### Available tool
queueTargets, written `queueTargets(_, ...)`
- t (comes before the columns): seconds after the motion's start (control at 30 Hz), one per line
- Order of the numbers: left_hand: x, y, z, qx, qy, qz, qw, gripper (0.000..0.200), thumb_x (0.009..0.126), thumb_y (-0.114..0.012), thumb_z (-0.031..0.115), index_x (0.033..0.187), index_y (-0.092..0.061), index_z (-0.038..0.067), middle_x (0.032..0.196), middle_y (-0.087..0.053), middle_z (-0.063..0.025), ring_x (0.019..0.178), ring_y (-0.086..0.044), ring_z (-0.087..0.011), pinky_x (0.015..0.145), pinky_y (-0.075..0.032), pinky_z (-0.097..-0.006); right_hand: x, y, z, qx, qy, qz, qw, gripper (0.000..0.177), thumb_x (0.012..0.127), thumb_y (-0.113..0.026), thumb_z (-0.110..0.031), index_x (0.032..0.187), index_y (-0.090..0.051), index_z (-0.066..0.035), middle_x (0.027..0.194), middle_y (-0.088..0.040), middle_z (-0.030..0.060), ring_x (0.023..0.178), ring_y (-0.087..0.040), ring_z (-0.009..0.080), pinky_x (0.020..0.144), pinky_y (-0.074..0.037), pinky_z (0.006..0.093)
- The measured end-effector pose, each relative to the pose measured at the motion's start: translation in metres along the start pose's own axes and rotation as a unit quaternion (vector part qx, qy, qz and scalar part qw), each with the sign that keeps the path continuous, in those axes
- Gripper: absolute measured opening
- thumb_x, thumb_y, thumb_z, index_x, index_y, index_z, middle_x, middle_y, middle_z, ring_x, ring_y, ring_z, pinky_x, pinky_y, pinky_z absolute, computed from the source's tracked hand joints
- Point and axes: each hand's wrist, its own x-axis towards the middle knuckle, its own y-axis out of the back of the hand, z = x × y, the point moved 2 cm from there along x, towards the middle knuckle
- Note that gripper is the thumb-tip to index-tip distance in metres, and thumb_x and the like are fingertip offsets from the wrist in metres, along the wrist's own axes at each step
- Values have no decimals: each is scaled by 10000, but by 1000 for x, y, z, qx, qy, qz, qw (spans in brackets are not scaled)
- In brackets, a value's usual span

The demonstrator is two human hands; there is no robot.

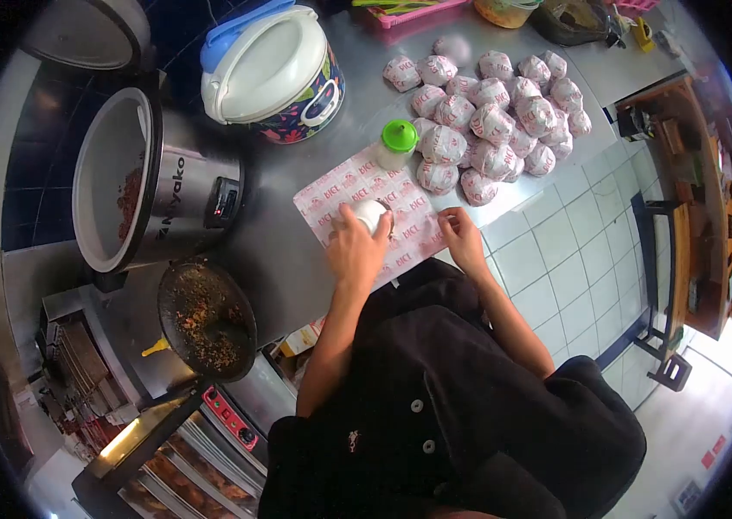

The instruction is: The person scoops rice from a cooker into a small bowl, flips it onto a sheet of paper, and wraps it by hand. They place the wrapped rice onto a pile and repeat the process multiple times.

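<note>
A printed sheet of wrapping paper [331, 192] lies flat on the metal counter in front of me. Over its middle, my left hand [356, 251] grips a white cup [369, 213], with something dark at the cup's right rim. My right hand [463, 240] is at the sheet's right edge, its fingers curled together there; the fingertips appear to pinch the paper. A shaker bottle with a green lid [399, 137] stands on the far corner of the sheet. Beyond it, to the right, several paper-wrapped bundles [494, 124] with the same red print are heaped.
Left on the counter [284, 259] stand a large Miyako cooker [184, 186], open with food inside, and a flowered rice container [297, 99]. A dark pan [210, 318] of crumbly food sits nearer me. A pink basket [418, 19] is at the back; a tiled floor [556, 251] lies right.
</note>
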Motion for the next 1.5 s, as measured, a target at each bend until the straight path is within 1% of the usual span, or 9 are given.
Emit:
queueTargets(0.1, -15, 23, -35, -248, 50, 29, 967, 790, 898, -726, 502, 1399, -394, -10, 1123, -623, -249, 1037, -664, -431, 854, -561, -492, 1, 8, 6, -132, 58, -6, 989, 301, 933, -683, -200, 1173, -649, -22, 971, -646, 161, 862, -664, 277, 780, -529, 397)
queueTargets(0.23, -46, 26, -82, -505, 97, 150, 845, 870, 832, -854, 316, 1470, -353, 1, 1368, -507, -256, 1256, -554, -374, 922, -548, -463, -4, 9, -9, -198, 56, -44, 978, 353, 893, -698, -196, 1206, -661, -38, 1081, -645, 225, 1018, -652, 401, 874, -530, 472)
queueTargets(0.47, -85, -33, -168, -330, 157, 228, 902, 961, 767, -900, 270, 1517, -358, 8, 1505, -421, -240, 1387, -426, -388, 1175, -320, -486, -2, 7, -7, -227, 80, -51, 969, 358, 865, -715, -201, 1182, -682, -37, 1088, -649, 229, 978, -646, 426, 868, -527, 482)
queueTargets(0.57, -89, -35, -170, -323, 169, 254, 896, 975, 767, -899, 273, 1524, -345, 8, 1510, -424, -247, 1385, -432, -399, 1169, -326, -491, -2, 10, -11, -233, 76, -59, 968, 357, 853, -726, -202, 1165, -683, -35, 1044, -663, 224, 961, -659, 408, 855, -527, 471)
queueTargets(0.67, -92, -32, -164, -283, 190, 267, 901, 994, 764, -903, 280, 1530, -330, 11, 1505, -427, -257, 1383, -434, -410, 1168, -324, -498, 7, 8, 12, -228, 87, -40, 969, 376, 827, -760, -192, 1141, -691, 2, 904, -724, 172, 829, -710, 292, 773, -549, 395)
queueTargets(1.03, -128, -37, -148, -150, 179, 297, 926, 1107, 748, -912, 330, 1558, -239, -10, 1522, -377, -285, 1376, -414, -466, 1162, -304, -559, 3, 12, -3, -198, 6, -28, 980, 302, 861, -757, -218, 1053, -711, 11, 871, -749, 186, 805, -733, 309, 741, -554, 403)
queueTargets(1.13, -136, -10, -117, -62, 113, 351, 927, 1032, 744, -907, 342, 1527, -330, -2, 1481, -430, -264, 1363, -422, -459, 1152, -306, -565, 14, 18, 2, -123, -76, -73, 987, 294, 906, -746, -225, 1015, -717, 46, 841, -747, 162, 757, -724, 241, 710, -551, 360)
queueTargets(1.3, -118, -5, -72, -86, -136, 199, 967, 784, 732, -887, 356, 1381, -555, 68, 1329, -572, -133, 1272, -515, -347, 1108, -337, -546, 19, 17, -3, 93, -172, -119, 973, 250, 956, -728, -203, 1044, -677, 26, 896, -736, 115, 738, -703, 167, 643, -511, 271)
queueTargets(1.5, -78, -30, -37, -22, -214, 122, 969, 376, 854, -755, 243, 1206, -682, 132, 1062, -671, -33, 1107, -613, -247, 1084, -353, -534, 20, 18, -16, 135, -155, -136, 969, 309, 953, -731, -196, 1183, -605, -33, 898, -716, 118, 744, -669, 144, 650, -491, 267)
